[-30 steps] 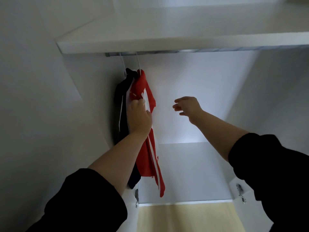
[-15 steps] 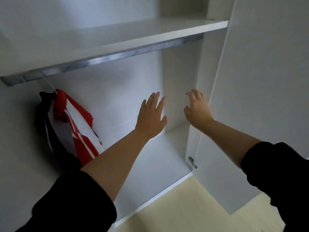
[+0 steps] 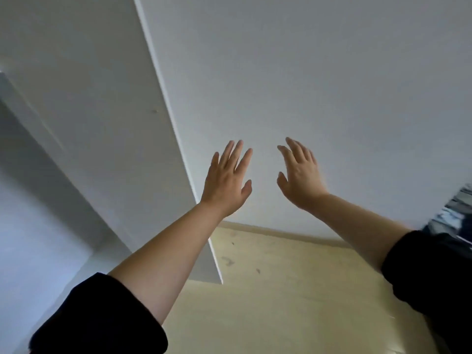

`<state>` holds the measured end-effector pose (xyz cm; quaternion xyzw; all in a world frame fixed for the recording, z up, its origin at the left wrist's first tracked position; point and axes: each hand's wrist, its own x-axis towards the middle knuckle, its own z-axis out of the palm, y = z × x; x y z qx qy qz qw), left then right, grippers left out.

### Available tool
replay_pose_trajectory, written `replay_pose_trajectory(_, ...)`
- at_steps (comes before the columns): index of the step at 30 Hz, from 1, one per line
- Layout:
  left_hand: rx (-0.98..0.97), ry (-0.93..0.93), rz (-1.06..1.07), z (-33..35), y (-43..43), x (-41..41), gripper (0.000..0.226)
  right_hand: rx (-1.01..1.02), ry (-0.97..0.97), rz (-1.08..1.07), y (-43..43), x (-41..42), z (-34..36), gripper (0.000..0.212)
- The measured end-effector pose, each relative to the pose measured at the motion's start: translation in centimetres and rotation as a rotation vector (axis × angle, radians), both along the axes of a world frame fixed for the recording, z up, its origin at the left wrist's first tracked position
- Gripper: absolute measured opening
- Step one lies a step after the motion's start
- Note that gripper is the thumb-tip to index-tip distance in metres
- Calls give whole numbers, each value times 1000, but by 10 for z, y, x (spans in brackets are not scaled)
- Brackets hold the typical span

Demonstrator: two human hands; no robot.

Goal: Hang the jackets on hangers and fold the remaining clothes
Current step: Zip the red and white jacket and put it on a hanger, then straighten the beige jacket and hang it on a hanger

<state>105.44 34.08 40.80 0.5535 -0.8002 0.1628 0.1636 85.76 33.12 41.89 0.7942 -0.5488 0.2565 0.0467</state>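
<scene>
Red jacket and the dark jacket beside it: out of this view. Half a second ago they hung on the rail, well to the left of the left hand; the view has since swung right, away from them. Left hand (image 3: 224, 185): raised, back toward the camera, fingers straight and slightly spread, holding nothing, the same pose as half a second ago. Right hand (image 3: 300, 180): raised just beside it, fingers straight and close together, thumb out, holding nothing; one second ago its fingers were loosely curled. A clear gap separates the two hands. Black left sleeve (image 3: 97, 320) and right sleeve (image 3: 429, 272) sit pushed up the forearms. Just left of the left hand, the long edge of the open wardrobe door (image 3: 107, 123) slants down behind the left forearm to its lower corner. Beyond both hands is a plain white wall (image 3: 332, 85), with open room ahead and to the right. Below the hands are a skirting board (image 3: 281, 232) and a pale yellow floor (image 3: 281, 290) with a few dark marks. Far right of the right hand, at the frame edge, is a dark patterned thing (image 3: 454, 213), too blurred to identify or read.
</scene>
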Motion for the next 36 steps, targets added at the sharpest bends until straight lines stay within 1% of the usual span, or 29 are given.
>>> replay_pose_trajectory(5,39,-80,-180,-14,-27,-163,71,18,29,-284,14,-148,-16,61)
replay_pose_trajectory(8,47,-112,-293,-21,-41,-237,71,46,24,-420,20,-219,-27,63)
replay_pose_trajectory(13,67,-124,-462,-37,-78,-349,70,83,38,-590,13,-327,-45,64)
replay_pose_trajectory(19,98,-110,-560,-65,-156,-490,70,155,79,-741,-45,-453,-62,66)
replay_pose_trajectory(25,155,-125,-632,-73,-222,-618,71,208,28,-860,-90,-563,-65,68)
replay_pose_trajectory(31,237,-143,-732,-85,-242,-731,73,268,-11,-953,-89,-663,-88,68)
replay_pose_trajectory(36,296,-149,-716,-117,-255,-816,75,311,-52,-968,-107,-751,-122,67)
